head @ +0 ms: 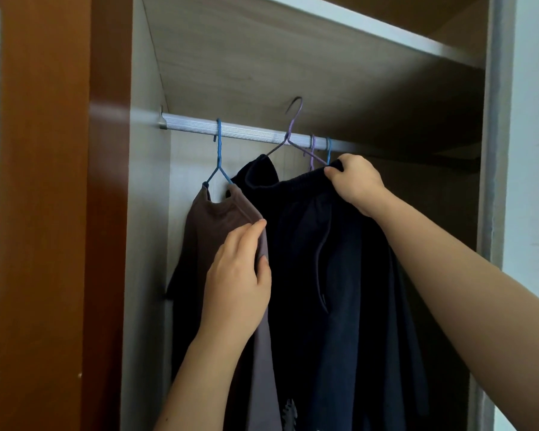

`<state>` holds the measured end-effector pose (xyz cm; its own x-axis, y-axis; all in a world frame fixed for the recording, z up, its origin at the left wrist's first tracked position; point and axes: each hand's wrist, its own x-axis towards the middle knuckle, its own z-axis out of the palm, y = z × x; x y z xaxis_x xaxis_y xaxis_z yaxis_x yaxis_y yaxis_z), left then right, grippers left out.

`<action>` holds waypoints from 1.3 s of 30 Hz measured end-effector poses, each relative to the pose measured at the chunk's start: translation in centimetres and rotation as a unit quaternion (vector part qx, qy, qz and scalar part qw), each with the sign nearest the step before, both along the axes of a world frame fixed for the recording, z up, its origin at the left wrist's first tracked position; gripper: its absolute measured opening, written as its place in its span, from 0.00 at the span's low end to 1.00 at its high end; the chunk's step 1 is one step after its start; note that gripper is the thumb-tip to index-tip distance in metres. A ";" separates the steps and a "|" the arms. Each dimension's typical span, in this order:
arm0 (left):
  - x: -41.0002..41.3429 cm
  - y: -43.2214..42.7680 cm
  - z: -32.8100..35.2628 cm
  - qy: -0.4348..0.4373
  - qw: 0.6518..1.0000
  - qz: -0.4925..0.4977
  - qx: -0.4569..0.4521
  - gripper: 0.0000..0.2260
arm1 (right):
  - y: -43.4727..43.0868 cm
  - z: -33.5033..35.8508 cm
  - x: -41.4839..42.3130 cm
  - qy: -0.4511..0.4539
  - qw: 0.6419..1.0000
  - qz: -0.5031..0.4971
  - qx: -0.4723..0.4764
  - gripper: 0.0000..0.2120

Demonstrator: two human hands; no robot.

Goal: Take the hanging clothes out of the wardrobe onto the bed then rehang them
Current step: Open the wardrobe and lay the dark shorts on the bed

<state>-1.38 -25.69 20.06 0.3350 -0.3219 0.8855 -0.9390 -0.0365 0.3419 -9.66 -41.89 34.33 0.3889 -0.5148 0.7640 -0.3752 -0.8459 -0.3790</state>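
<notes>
Wardrobe (147,213) open, orange-brown door edge at left. Dark pants (308,275) with drawstring hang in the middle on a purple hanger (290,132), whose hook sits above the rail (193,124), not on it. Brown shirt (209,225) hangs just left of them, touching, on a blue hanger (219,150) hooked on the rail. Right hand (355,178) has fingers curled tight over the pants waistband at its right end. Left hand (237,281) pinches the shirt's shoulder edge between thumb and fingers. Two more hanger hooks on the rail behind the right hand.
</notes>
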 end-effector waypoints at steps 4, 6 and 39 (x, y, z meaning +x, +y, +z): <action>0.0 0.0 -0.2 0.003 1.000 -0.002 -0.007 0.22 | 0.1 -0.6 -1.2 -0.005 0.999 -0.020 -0.033 0.13; -0.1 -0.1 -0.3 0.006 1.000 -0.003 -0.006 0.23 | 0.2 -1.3 -2.0 0.002 0.998 -0.038 -0.059 0.13; -14.6 1.8 -11.7 0.050 0.868 -0.476 0.127 0.18 | 33.0 -23.4 -33.5 0.157 0.837 -0.515 -0.100 0.15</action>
<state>-16.00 -23.88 8.41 -0.1193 -0.6766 0.7266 -0.5501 0.6543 0.5190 -43.13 -8.93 10.90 0.0145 -0.5749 0.8181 -0.9988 -0.0472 -0.0154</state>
